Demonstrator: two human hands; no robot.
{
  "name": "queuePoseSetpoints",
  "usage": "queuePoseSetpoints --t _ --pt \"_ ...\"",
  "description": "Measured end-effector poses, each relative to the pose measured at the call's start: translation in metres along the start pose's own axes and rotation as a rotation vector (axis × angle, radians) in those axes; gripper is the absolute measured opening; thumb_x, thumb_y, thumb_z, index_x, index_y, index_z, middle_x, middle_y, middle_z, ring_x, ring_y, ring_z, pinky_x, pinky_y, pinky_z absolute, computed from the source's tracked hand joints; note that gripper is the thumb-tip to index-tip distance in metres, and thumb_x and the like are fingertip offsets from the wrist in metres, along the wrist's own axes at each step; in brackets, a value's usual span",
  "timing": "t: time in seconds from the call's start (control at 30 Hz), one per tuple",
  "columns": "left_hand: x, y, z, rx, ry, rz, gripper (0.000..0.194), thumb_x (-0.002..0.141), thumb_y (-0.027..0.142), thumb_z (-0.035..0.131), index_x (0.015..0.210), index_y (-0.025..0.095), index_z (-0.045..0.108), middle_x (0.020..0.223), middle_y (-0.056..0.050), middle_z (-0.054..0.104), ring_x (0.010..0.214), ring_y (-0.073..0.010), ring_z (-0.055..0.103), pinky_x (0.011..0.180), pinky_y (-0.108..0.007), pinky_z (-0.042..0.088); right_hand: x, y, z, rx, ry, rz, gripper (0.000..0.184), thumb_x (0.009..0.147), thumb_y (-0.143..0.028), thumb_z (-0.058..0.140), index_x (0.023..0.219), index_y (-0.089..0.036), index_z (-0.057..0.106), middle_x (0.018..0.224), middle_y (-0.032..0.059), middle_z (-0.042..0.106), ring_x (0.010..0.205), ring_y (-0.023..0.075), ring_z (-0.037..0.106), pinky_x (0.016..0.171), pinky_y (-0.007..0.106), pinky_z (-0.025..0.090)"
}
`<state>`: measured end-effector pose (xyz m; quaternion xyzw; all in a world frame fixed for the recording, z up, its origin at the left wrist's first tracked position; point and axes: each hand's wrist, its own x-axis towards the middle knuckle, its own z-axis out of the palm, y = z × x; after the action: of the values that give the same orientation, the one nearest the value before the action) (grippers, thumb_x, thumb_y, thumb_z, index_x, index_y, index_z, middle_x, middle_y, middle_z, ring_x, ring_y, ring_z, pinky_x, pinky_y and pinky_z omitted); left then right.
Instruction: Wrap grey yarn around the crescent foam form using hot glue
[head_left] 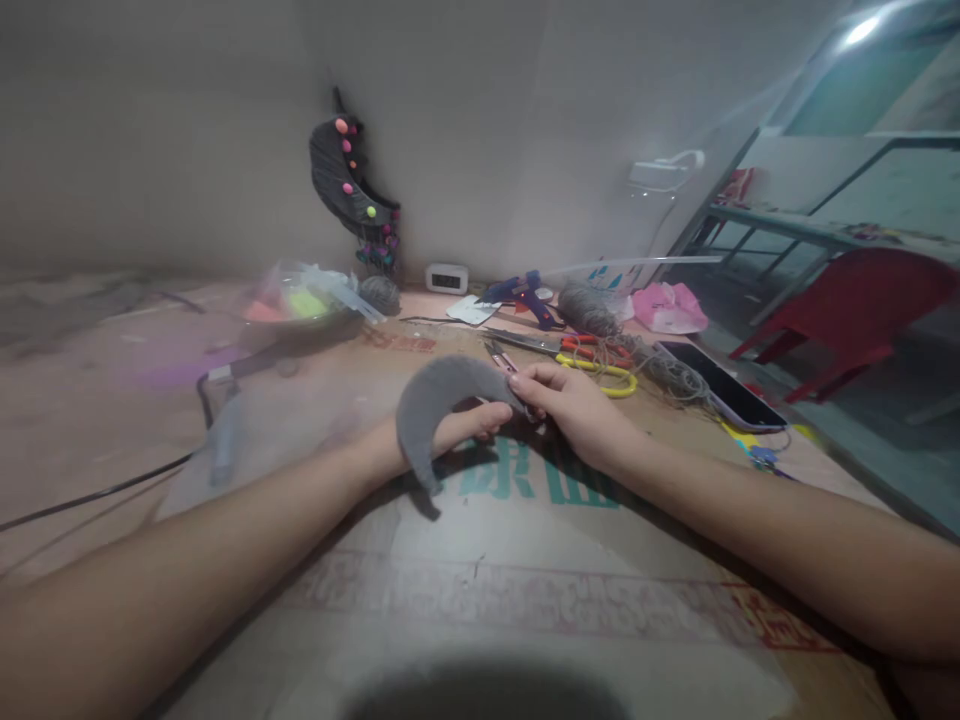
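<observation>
A grey crescent-moon shape [429, 398] is held up over the printed cardboard, its lower tip pointing down. My right hand [581, 408] pinches its right-hand tip between thumb and fingers. My left hand [474, 428] reaches behind the crescent, thumb stretched toward that same tip and fingers curled below. What the left fingers hold, if anything, is hidden. Just beyond the hands lie a pink craft knife [501, 356], yellow-handled scissors [616, 380] and red-handled scissors [592, 346].
Behind are a blue glue gun [525, 290], grey yarn [589, 308], a yarn ball [380, 294] and a small clock [447, 278]. A phone [724, 385] lies right. A decorated dark crescent [337, 175] hangs on the wall. A black cable [97, 493] crosses the left; a red chair [862, 310] stands beyond.
</observation>
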<state>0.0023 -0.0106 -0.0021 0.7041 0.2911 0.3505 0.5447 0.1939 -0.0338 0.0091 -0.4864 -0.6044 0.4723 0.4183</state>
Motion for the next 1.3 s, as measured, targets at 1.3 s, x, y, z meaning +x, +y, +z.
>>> queuePoseSetpoints --t 1.3 --pt "-0.002 0.013 0.0 0.106 0.175 -0.151 0.03 0.085 0.038 0.06 0.064 0.017 0.055 0.058 0.001 0.062 0.056 -0.0106 0.058 0.059 -0.023 0.044 0.028 -0.014 -0.035 -0.836 -0.015 -0.339 0.022 0.087 -0.028 0.056 0.104 -0.018 0.067 0.094 0.0051 0.067 0.076 0.0153 0.059 0.069 0.027 0.044"
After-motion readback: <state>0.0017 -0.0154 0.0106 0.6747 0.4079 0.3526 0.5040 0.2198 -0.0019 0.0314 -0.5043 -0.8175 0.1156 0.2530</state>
